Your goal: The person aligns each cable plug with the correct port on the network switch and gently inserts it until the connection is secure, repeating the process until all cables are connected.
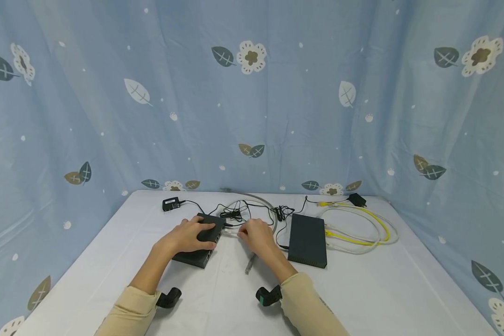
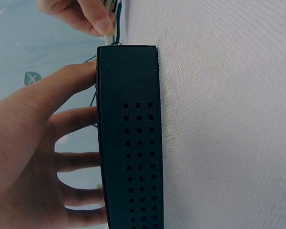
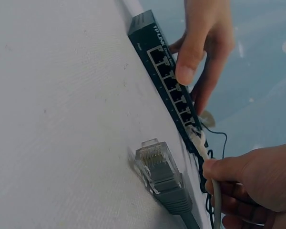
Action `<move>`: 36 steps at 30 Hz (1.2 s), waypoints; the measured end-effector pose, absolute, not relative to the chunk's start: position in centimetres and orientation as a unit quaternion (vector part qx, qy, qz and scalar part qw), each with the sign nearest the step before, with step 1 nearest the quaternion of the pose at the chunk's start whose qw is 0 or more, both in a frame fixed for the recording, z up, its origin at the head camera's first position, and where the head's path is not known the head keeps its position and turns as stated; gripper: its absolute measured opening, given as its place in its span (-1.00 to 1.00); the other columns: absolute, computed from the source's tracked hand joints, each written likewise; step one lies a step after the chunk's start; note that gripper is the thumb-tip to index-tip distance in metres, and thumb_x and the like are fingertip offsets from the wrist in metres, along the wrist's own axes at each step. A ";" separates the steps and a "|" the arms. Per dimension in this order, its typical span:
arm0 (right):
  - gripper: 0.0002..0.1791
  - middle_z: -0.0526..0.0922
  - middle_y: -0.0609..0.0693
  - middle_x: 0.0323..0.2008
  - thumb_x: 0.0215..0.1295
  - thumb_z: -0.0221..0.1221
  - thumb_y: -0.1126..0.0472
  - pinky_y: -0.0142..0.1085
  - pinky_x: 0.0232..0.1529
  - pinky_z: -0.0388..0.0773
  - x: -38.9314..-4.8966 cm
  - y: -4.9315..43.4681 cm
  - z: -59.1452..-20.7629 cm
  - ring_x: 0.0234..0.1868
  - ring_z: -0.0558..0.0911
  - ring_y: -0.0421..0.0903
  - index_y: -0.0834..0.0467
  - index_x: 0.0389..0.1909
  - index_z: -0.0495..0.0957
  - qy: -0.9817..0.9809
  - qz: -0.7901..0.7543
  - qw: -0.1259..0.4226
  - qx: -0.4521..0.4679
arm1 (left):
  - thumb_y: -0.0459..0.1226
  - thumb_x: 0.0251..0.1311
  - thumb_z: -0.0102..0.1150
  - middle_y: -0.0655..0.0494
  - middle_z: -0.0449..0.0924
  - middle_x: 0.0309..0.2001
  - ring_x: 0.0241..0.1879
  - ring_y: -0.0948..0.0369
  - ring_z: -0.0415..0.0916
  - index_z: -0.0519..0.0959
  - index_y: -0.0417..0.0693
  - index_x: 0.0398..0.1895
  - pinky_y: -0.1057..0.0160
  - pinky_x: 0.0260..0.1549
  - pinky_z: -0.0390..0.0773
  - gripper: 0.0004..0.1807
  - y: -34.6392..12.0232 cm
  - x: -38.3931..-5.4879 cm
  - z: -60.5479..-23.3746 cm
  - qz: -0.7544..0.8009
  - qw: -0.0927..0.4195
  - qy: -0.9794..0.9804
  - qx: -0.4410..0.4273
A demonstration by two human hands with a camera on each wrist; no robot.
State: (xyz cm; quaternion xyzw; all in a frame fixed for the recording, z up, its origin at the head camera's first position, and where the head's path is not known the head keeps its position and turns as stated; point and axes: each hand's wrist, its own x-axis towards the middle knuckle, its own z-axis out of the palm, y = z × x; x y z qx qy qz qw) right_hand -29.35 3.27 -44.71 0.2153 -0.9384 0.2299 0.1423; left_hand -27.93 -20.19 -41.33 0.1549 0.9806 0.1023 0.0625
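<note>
My left hand rests with spread, fairly straight fingers on top of a black network switch lying at the left of the table. Its thumb presses near the edge above the row of ports, as the right wrist view shows. Between thumb and fingers, my right hand pinches a whitish network cable just behind its plug. That plug sits at the end port of the switch. A loose grey network cable passes beneath my right hand, its clear plug large in the right wrist view.
Right of my hands lies a second black box with yellow and white cables looping from it. Two black power adapters lie at the back, one on each side. Bundled black cords lie between the boxes. A patterned blue curtain hangs behind.
</note>
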 end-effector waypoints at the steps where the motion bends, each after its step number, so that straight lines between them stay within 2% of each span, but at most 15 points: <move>1: -0.90 0.76 -0.08 -0.46 0.24 0.32 0.16 -0.44 -0.54 0.43 -29.3 3.3 -44.7 -0.55 0.56 -0.27 0.07 -0.36 0.79 -0.938 0.233 0.139 0.216 | 0.25 0.08 0.28 -0.27 0.22 0.42 0.18 -0.31 0.36 0.43 0.17 0.37 -0.33 0.01 0.45 -0.20 -20.2 -27.9 -41.3 0.102 0.063 0.981 0.155; 8: -0.90 0.76 -0.10 -0.46 0.24 0.32 0.16 -0.44 -0.49 0.45 -29.3 3.3 -44.9 -0.51 0.59 -0.25 0.07 -0.36 0.79 -0.935 0.241 0.136 0.220 | 0.25 0.08 0.28 -0.26 0.23 0.41 0.19 -0.32 0.36 0.44 0.17 0.37 -0.33 0.02 0.45 -0.21 -20.3 -27.9 -41.5 0.104 0.059 0.980 0.156; 36: -0.88 0.73 -0.14 -0.53 0.25 0.30 0.17 -0.44 -0.52 0.42 -29.3 3.4 -45.4 -0.57 0.54 -0.30 0.05 -0.40 0.79 -0.926 0.269 0.139 0.226 | 0.23 0.08 0.29 -0.27 0.23 0.41 0.18 -0.32 0.36 0.45 0.16 0.36 -0.35 0.04 0.43 -0.22 -20.2 -27.8 -41.4 0.106 0.053 0.980 0.158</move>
